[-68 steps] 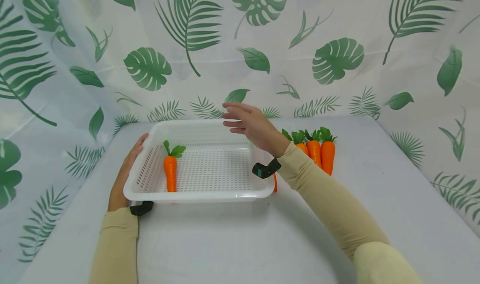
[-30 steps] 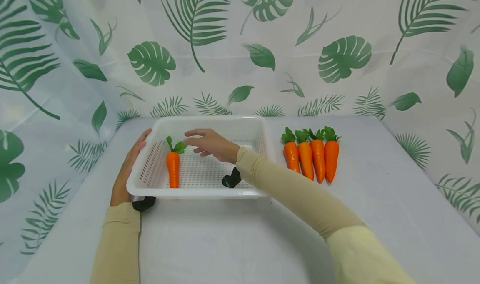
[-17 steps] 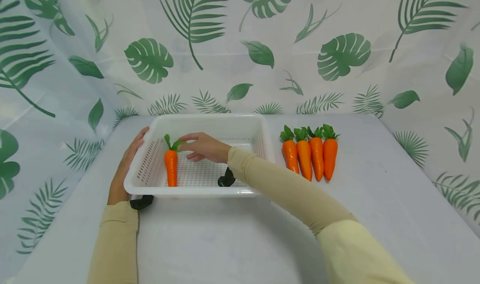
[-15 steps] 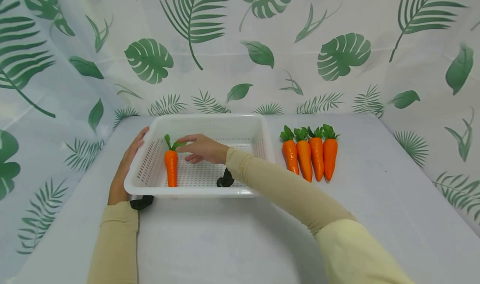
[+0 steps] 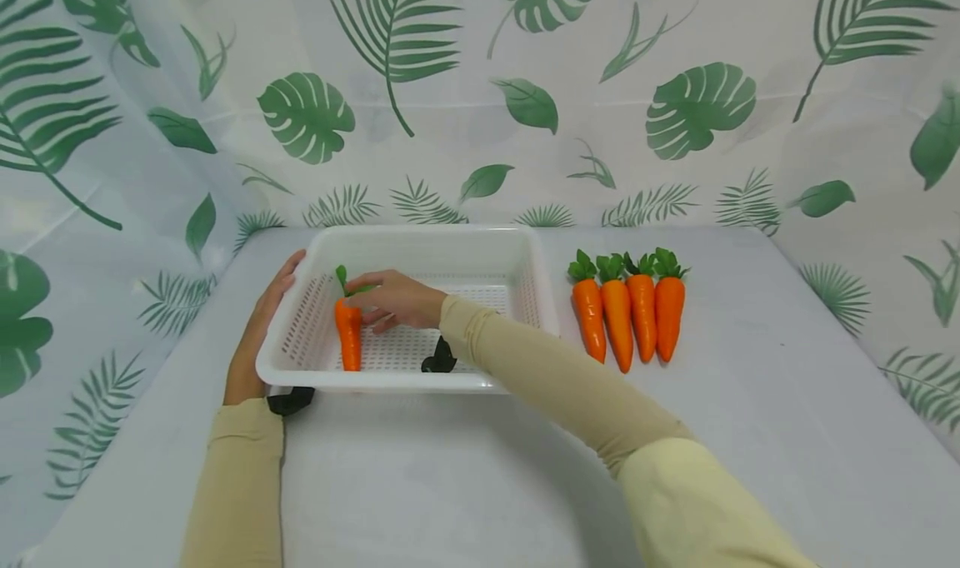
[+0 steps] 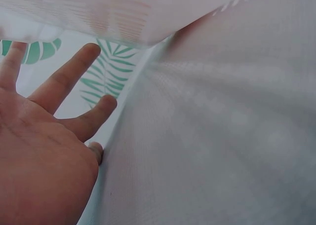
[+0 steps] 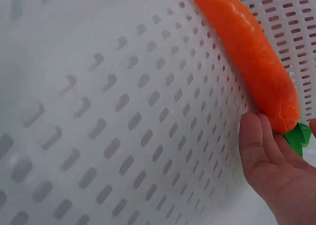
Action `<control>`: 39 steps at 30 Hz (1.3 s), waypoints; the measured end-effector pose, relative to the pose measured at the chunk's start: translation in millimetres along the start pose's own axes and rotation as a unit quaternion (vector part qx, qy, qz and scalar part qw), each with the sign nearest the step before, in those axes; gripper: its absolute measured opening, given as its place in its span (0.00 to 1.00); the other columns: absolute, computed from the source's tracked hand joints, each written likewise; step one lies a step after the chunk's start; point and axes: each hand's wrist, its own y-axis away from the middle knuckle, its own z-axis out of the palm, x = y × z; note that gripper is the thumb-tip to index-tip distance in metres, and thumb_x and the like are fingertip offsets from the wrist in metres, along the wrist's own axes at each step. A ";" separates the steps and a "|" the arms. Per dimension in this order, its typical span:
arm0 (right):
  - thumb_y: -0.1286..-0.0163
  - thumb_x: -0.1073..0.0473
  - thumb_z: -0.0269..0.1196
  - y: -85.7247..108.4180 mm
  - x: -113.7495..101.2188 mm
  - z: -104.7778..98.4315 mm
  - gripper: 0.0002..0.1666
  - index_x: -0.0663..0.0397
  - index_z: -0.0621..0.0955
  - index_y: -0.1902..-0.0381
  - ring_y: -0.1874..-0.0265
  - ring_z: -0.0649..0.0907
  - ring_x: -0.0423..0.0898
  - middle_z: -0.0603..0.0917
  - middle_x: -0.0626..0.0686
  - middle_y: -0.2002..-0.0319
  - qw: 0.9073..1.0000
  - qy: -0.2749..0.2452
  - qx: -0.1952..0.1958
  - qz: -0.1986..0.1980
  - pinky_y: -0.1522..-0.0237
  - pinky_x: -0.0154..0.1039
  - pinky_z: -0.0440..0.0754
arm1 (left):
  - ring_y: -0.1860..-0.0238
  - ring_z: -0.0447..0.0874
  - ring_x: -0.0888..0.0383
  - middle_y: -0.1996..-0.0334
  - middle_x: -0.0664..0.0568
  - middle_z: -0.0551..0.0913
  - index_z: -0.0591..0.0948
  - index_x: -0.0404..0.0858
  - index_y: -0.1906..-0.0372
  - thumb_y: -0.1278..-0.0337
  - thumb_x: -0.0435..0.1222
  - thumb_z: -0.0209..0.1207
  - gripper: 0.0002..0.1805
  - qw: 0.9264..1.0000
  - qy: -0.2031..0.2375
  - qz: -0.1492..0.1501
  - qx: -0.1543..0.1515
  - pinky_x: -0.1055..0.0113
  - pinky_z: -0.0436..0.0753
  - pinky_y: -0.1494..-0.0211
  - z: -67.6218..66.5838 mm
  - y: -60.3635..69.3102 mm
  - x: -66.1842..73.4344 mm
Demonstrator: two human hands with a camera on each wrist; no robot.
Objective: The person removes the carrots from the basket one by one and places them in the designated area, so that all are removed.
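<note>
A white plastic basket point(image 5: 412, 380) stands on the table, and an orange carrot point(image 5: 348, 339) with green leaves lies inside near its left wall. My right hand point(image 5: 397, 299) reaches into the basket at the carrot's leafy end. In the right wrist view its fingertips meet the side of the carrot point(image 7: 252, 57), while another digit at the right edge stands apart from it; part of the leaves is hidden. Along the outside of the basket's left wall lies my left hand point(image 5: 258, 331). Its fingers look straight and spread in the left wrist view, below the basket.
Several more carrots point(image 5: 630, 314) lie side by side to the right of the basket, leaves pointing away. The table point(image 5: 450, 485) has a white cover. A white curtain point(image 5: 450, 135) printed with green leaves hangs behind and at the sides.
My right hand has come from above the basket's right side, leftward and down to the carrot's leafy end. The left hand stays at the basket's left wall. The carrot seems unmoved.
</note>
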 end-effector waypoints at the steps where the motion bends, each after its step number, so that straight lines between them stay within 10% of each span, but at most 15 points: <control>1: 0.20 0.56 0.65 -0.4 0.3 0.4 0.32 0.55 0.75 0.22 0.41 0.84 0.59 0.82 0.56 0.34 1.000 -0.001 -0.001 0.000 0.41 0.50 0.85 | 0.34 0.74 0.64 0.28 0.59 0.71 0.49 0.49 0.11 0.09 0.47 0.35 0.32 1.000 -0.002 -0.004 0.004 0.71 0.74 0.33 -0.2 0.0 -0.5; 11: 0.21 0.60 0.66 -7.4 3.0 9.2 0.32 0.56 0.75 0.23 0.49 0.83 0.54 0.84 0.53 0.43 0.999 -0.046 0.004 0.004 0.42 0.53 0.85 | 0.20 0.58 0.52 0.14 0.44 0.51 0.44 0.58 0.11 0.10 0.52 0.33 0.33 0.999 -0.024 -0.044 0.012 0.58 0.60 0.19 1.5 2.8 -0.5; 31: 0.23 0.65 0.66 -12.8 -3.3 22.0 0.35 0.54 0.73 0.21 0.42 0.78 0.52 0.74 0.55 0.27 0.998 -0.063 0.005 0.005 0.37 0.57 0.82 | 0.34 0.72 0.61 0.27 0.54 0.70 0.54 0.55 0.13 0.10 0.48 0.36 0.29 1.000 0.010 -0.016 0.025 0.70 0.75 0.35 2.3 -1.3 -1.2; 39: 0.23 0.67 0.65 -17.5 -2.9 25.7 0.34 0.55 0.73 0.21 0.42 0.78 0.52 0.74 0.55 0.28 0.997 -0.072 0.008 0.000 0.35 0.58 0.80 | 0.28 0.64 0.61 0.26 0.57 0.65 0.46 0.53 0.11 0.12 0.47 0.34 0.33 1.000 -0.001 -0.024 0.018 0.67 0.66 0.27 0.2 -4.5 -1.0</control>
